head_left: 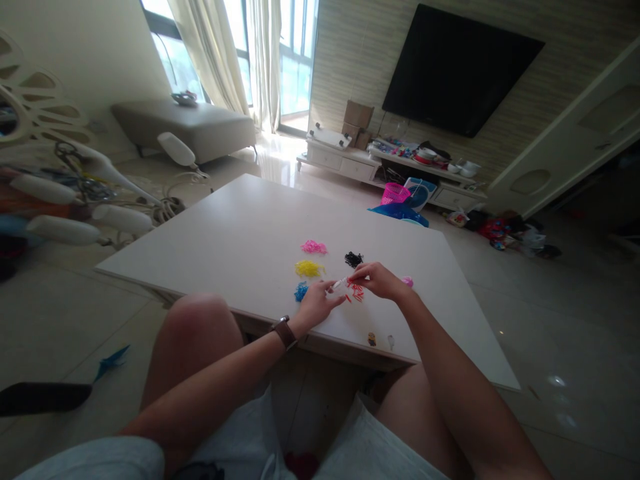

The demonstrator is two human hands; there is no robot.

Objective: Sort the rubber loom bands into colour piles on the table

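Observation:
My left hand (319, 301), with a watch on its wrist, is closed on a small whitish clear piece (339, 284); its exact kind is too small to tell. The fingers of my right hand (371, 275) pinch together at the right end of that piece, beside a bit of red. Below them on the table lie loose red rubber bands (357, 292). A heap of blue bands (301, 291) sits against my left hand, partly hidden by it. Further back are yellow bands (309, 268), pink bands (314, 247) and black bands (354, 259).
The white table (240, 227) spans the space before my knees. Near its front edge lie a small yellow-and-dark figure (371, 339) and a clear piece (391, 342). A pink item (408, 281) shows behind my right wrist. A lamp (125, 219) with white shades stands left.

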